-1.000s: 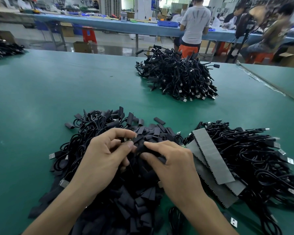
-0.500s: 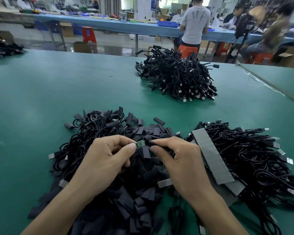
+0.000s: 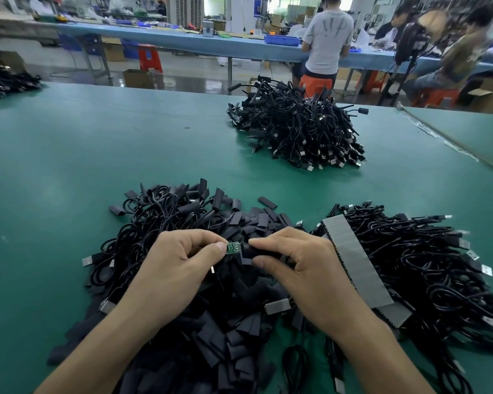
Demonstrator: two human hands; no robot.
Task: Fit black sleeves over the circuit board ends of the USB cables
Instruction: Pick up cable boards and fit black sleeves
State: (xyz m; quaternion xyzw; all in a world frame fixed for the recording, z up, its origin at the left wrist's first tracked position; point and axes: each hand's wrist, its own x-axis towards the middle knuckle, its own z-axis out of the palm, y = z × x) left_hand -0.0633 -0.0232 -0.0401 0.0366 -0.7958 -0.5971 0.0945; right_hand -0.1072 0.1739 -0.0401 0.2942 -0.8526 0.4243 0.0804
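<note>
My left hand (image 3: 180,265) pinches a small green circuit board (image 3: 234,248) at the end of a USB cable, between thumb and forefinger. My right hand (image 3: 302,265) pinches a black sleeve (image 3: 256,253) whose open end meets the board's right edge. Both hands hover over a heap of loose black sleeves (image 3: 225,331) mixed with coiled black cables (image 3: 154,217). How far the board sits inside the sleeve is hidden by my fingers.
A pile of black USB cables (image 3: 439,274) lies at the right, with grey strips (image 3: 353,257) leaning on it. Another cable pile (image 3: 296,129) sits farther back on the green table (image 3: 97,155). People work at a blue bench (image 3: 239,46) behind.
My hands rose out of the sleeve heap. The green board came into view in my left fingers, and my right hand brought a sleeve up to it.
</note>
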